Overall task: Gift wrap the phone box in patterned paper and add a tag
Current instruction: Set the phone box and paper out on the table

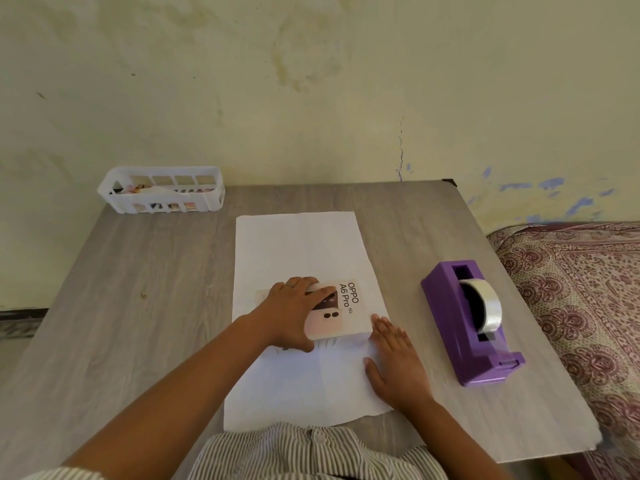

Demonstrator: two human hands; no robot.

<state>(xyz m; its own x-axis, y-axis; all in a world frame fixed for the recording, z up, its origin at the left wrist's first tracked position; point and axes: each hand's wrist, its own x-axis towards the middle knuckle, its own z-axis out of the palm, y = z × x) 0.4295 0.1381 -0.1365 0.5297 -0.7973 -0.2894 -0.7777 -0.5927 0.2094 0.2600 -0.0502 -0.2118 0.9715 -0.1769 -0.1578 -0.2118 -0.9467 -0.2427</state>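
Resting at table centre on the paper [301, 244], white side up, the phone box [341, 313] looks rigid and light; grip its long edges. Left hand [294, 313] clasps it; right hand [398, 362], at four o'clock, presses flat.

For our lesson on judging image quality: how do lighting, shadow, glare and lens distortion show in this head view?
Head view: soft, even light; only faint shadows under the left hand and right hand; mild sheen on the tape roll, no harsh glare; the wide lens bows the table edges; the phone box lettering stays sharp.
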